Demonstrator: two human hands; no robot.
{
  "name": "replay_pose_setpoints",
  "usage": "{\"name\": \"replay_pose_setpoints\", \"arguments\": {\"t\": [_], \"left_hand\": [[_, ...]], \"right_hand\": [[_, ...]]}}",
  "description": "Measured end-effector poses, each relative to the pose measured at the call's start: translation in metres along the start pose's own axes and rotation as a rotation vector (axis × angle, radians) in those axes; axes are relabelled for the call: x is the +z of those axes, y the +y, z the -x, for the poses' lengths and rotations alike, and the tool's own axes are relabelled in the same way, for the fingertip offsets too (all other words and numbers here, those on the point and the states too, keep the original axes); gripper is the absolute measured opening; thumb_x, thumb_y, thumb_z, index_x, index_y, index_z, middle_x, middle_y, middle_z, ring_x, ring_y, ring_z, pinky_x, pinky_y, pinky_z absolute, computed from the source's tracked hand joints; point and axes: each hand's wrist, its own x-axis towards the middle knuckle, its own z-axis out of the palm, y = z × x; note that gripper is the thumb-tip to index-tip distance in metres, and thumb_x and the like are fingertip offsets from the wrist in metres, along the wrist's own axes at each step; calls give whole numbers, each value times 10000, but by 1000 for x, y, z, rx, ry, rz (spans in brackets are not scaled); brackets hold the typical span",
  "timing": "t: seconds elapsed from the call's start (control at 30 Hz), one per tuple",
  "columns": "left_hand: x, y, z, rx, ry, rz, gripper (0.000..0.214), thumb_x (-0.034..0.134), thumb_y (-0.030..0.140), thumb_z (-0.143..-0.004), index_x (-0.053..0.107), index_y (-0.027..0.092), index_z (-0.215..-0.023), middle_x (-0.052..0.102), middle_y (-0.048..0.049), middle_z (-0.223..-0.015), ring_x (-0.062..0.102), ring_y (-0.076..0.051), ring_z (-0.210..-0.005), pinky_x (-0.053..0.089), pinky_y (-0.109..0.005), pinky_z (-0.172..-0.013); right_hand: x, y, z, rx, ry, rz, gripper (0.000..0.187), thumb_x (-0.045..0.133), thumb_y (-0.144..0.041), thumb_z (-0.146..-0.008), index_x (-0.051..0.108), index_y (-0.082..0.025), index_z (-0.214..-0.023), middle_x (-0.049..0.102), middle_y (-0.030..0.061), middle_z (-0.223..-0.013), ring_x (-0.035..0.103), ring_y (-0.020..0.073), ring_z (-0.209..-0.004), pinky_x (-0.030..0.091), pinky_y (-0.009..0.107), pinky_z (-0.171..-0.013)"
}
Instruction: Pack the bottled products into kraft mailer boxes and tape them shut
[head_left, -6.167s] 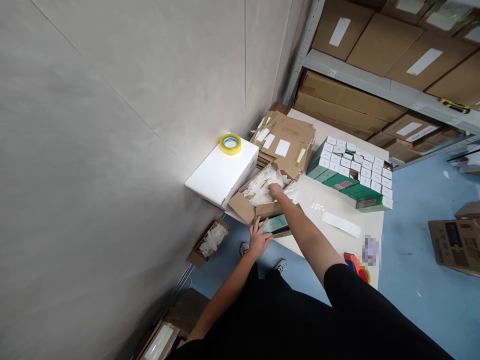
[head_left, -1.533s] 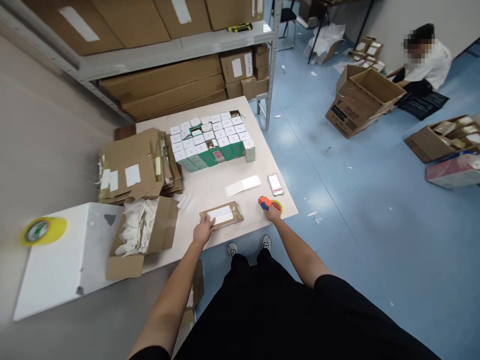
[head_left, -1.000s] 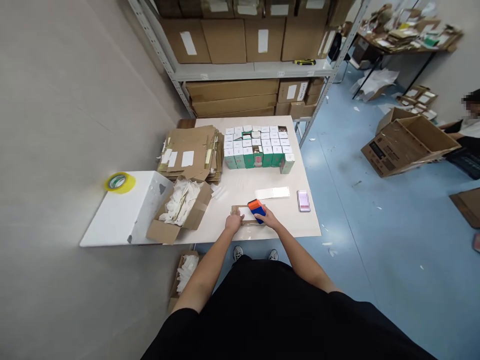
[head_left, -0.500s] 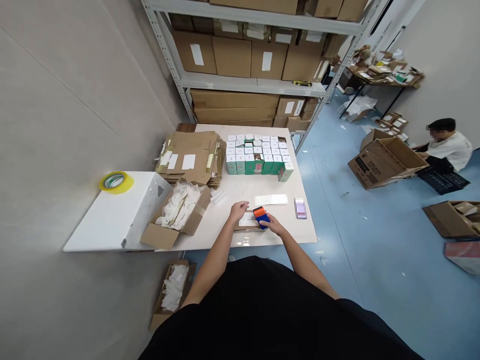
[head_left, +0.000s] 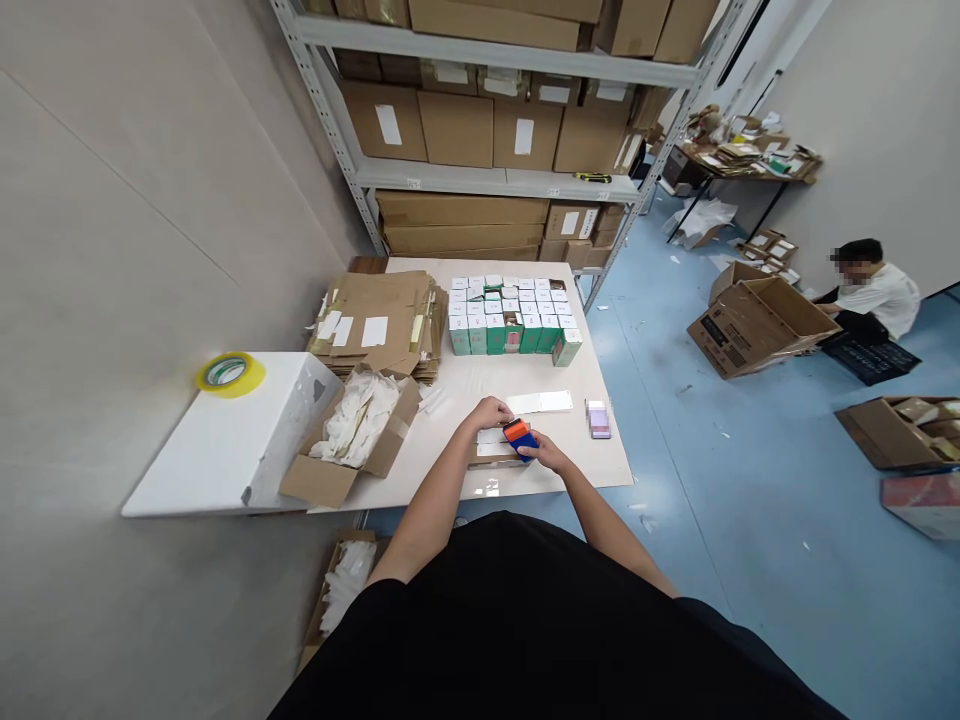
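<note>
Right hand (head_left: 547,454) wrapped round blue-and-orange plastic tape dispenser (head_left: 521,440); likely light, stiff, best held by body. Left hand (head_left: 490,411) bunched; pinch unclear. Flat brown cardboard parcel (head_left: 489,460) just nearside, probably firm; grip edges.

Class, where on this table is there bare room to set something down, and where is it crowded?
Bare: the table between the green boxes and the white strip, and its front right corner, nearer than the purple item. Crowded: the left end, with flattened cardboard and an open carton, and around the held orange tool.
</note>
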Motion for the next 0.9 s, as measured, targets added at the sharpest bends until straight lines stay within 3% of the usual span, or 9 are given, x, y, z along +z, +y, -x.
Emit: {"name": "replay_pose_setpoints", "arguments": {"t": [0.37, 0.6, 0.7, 0.9], "left_hand": [[6, 7, 16, 68, 69, -13, 196, 803, 357, -707, 808, 161, -709, 746, -41, -683, 631, -162, -644, 479, -273, -649], [17, 7, 28, 88, 284, -67, 212, 732, 366, -795, 810, 170, -772, 747, -37, -718, 635, -174, -701, 477, -283, -694], [4, 6, 40, 72, 429, -31, 243, 710, 389, -826, 801, 166, -797, 748, -42, -737, 635, -178, -712, 479, -280, -688], [-49, -14, 76, 64, 688, 41, 291, 720, 458, -813, 771, 174, -777, 726, -27, -712, 621, -179, -708, 478, -275, -704]], "right_hand": [[12, -1, 7, -49, 151, 111, 509, 776, -627, -769, 689, -217, -1058, 691, 27, -970, 621, 239, -925, 488, 386, -898], [4, -8, 4, -59, 166, 164, 473, 762, -647, -757, 679, -212, -923, 674, 4, -856, 605, 212, -822, 488, 347, -798], [-8, -14, 5, -29, 158, 239, 481, 784, -662, -729, 683, -220, -890, 681, -3, -821, 619, 211, -789, 485, 331, -763], [-32, -25, 12, 43, 150, 456, 512, 801, -719, -683, 662, -236, -781, 680, 7, -744, 620, 206, -709, 426, 286, -633]]}}
